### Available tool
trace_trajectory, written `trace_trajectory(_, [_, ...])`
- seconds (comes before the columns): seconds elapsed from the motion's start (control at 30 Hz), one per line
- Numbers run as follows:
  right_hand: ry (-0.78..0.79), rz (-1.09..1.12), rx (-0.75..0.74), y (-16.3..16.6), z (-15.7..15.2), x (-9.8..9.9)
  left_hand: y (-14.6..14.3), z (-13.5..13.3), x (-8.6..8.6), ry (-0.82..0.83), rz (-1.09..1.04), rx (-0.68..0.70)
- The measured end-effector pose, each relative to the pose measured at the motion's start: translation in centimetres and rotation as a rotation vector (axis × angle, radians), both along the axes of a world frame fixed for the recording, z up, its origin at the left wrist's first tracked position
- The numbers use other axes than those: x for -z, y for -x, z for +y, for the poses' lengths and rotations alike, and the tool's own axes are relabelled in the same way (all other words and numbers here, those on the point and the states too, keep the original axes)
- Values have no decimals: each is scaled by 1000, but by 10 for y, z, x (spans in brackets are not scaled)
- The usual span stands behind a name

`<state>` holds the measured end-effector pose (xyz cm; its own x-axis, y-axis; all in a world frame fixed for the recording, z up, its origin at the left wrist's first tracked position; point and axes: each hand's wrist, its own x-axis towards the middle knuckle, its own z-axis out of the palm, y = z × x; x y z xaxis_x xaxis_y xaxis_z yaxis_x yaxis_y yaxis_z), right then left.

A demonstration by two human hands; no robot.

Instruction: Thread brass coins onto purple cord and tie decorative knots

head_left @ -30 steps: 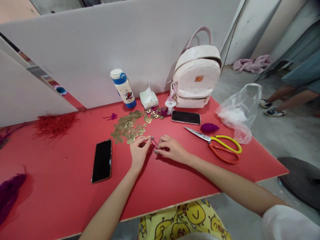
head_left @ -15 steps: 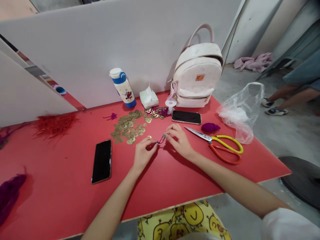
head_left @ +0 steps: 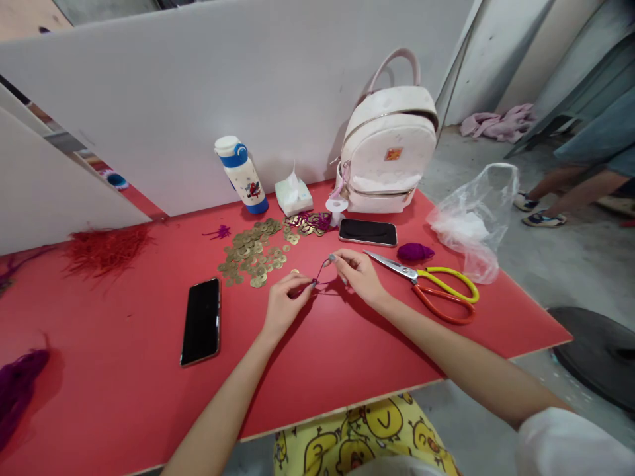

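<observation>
Between my hands, a thin purple cord [head_left: 321, 272] is stretched above the red tabletop. My left hand [head_left: 288, 301] pinches it between thumb and forefinger. My right hand [head_left: 358, 276] pinches the cord's other part, and a loose strand hangs beneath the fingers. Just beyond my left hand lies a spread pile of brass-coloured coins with holes [head_left: 253, 251]. More purple cords [head_left: 310, 221] rest over the coins at the back. To the right of my right hand are scissors [head_left: 411, 272] with one yellow and one red handle, and a small purple yarn bundle [head_left: 415, 252].
A black phone [head_left: 201, 322] lies left of my hands, another phone [head_left: 368, 232] behind them. Along the back stand a bottle [head_left: 243, 175], tissues [head_left: 294, 194], a spool [head_left: 337, 210] and a white backpack [head_left: 389, 152]. A plastic bag [head_left: 469, 228] sits right; red strands [head_left: 106, 250] lie left.
My right hand has lifted slightly up and away from my left, drawing the purple cord out longer between them. The left hand keeps its pinch in nearly the same place.
</observation>
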<state>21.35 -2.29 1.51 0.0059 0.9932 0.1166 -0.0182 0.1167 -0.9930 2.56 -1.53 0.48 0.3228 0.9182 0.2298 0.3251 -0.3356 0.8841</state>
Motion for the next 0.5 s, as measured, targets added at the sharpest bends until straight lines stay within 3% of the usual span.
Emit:
trace_trajectory(0.17, [2,-2,-40,-1,-3,1,0,1,0,-1,0,-7])
trace_trajectory(0.27, [-96,-48,-60,-3,-2,4,0,1,1,-16,-26,-22])
trace_trajectory(0.4, [-292,-267,-1,-6,5,11,0,1,1,-26,-43,-34])
trace_trajectory(0.5, [-310,-406,-33,-5,10,15,0,0,0,-27,-49,-33])
